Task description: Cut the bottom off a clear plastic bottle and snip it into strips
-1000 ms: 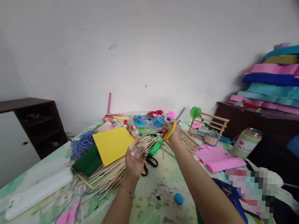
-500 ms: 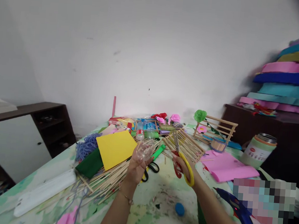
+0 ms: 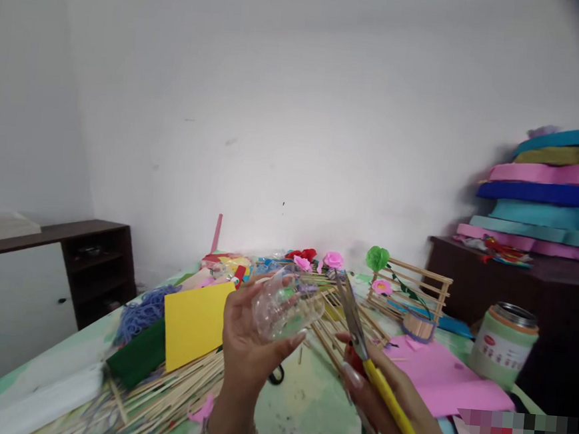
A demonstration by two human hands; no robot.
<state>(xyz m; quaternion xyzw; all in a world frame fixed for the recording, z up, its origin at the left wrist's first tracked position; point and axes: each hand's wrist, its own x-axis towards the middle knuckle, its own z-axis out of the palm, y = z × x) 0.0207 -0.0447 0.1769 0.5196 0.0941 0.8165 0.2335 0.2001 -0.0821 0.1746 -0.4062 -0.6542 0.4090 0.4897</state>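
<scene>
A clear plastic bottle piece (image 3: 285, 310) rests in my left hand (image 3: 246, 347), the thumb on its near side and the fingers curled behind it. My right hand (image 3: 371, 390) grips a pair of scissors (image 3: 356, 322) with yellow and red handles. Their metal blades point up and away, close together, just right of the clear plastic and apart from it. Part of a black scissor handle (image 3: 276, 375) shows on the table behind my left wrist.
Left are a yellow sheet (image 3: 195, 323), thin wooden sticks (image 3: 180, 389) and purple yarn (image 3: 144, 316). Right stand a small wooden-stick fence (image 3: 414, 287) with paper flowers, pink paper (image 3: 442, 379) and a green thermos (image 3: 502, 347). Coloured paper rolls (image 3: 536, 193) are stacked on a dark cabinet.
Both hands have come nearer and look larger, with the clear plastic raised and turned. The scissors have stayed in my right hand, and the view has tilted upward.
</scene>
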